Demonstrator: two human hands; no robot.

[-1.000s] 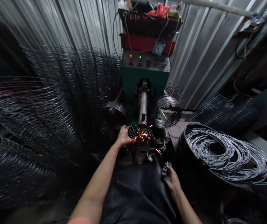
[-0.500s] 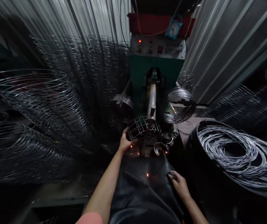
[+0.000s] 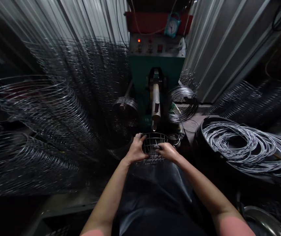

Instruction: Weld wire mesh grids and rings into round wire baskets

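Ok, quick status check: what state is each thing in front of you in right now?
Left hand: gripping the basket rim
Right hand: holding the basket rim
Wire basket: held in both hands, below the arm
Machine arm: raised, tip just clear of the basket
Panel lamp: lit red
Black tub: filled with loose wire hoops

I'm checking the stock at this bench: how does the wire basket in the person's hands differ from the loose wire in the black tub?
The wire basket is a formed cage of crossed wires, while the loose wire lies in tangled loops. The basket is between the left hand and right hand; the wire sits untouched in the black tub. Both are bright metal wire.
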